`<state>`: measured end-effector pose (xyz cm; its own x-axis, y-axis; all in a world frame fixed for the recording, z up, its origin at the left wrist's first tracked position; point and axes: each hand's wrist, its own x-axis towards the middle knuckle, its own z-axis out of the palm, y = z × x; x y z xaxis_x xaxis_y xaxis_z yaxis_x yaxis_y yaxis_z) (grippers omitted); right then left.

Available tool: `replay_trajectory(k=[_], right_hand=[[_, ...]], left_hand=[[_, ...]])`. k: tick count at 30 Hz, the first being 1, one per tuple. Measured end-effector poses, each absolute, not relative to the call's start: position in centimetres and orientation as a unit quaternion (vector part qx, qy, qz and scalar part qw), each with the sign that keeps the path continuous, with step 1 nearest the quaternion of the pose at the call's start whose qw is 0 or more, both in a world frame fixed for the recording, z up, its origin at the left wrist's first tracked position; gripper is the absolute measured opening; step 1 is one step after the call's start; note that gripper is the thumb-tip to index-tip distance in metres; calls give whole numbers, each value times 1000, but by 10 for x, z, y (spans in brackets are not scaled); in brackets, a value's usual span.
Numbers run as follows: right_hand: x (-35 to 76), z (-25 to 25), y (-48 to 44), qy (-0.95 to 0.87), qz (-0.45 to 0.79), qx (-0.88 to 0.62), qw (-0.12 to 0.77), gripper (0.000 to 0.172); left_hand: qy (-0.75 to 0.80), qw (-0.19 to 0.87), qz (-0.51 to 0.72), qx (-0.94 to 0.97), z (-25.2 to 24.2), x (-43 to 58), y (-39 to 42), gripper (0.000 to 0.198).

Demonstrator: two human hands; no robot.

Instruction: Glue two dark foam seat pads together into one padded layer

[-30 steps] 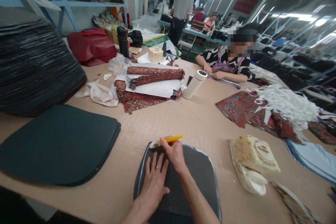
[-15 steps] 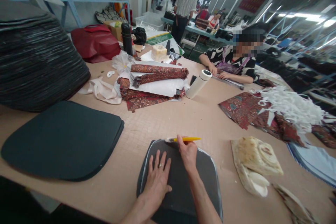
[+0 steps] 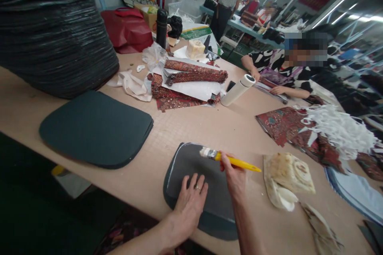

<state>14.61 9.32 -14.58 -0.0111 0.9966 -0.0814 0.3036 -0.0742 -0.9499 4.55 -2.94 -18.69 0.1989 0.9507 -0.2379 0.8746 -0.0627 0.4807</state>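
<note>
On the dark panel (image 3: pixel 218 193), the left hand (image 3: pixel 191 202) has slid nearer the body, palm down, fingers slightly spread, while the right hand (image 3: pixel 235 175), pinching the yellow brush (image 3: pixel 241 163), has brought its bristles just inside the far edge, so the edge brushing seems briefly broken off. Left of the panel lies a flat stack (image 3: pixel 95 127); the right forearm (image 3: pixel 247 225) hides the panel's right edge; beyond sits a pale block (image 3: pixel 287 169).

brush handle (image 3: pixel 243 164): yellow | top panel (image 3: pixel 216 191): dark grey, whitish edge line | folded fabric (image 3: pixel 199 77): red-brown print | bottle (image 3: pixel 235 93): off-white
</note>
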Motion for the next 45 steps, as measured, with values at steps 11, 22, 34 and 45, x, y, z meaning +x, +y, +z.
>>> replay_trajectory(k=[11, 22, 34, 45], right_hand=[[124, -163, 33, -619, 625, -425, 213, 25], [101, -172, 50, -656, 621, -387, 188, 22], [92, -177, 64, -680, 610, -364, 180, 22], [77, -172, 148, -624, 484, -490, 369, 36]], left_hand=[[681, 261, 46, 682, -202, 75, -72, 52], [710, 155, 46, 685, -219, 85, -80, 44], [707, 146, 43, 691, -226, 84, -81, 46], [696, 186, 31, 692, -218, 79, -78, 50]])
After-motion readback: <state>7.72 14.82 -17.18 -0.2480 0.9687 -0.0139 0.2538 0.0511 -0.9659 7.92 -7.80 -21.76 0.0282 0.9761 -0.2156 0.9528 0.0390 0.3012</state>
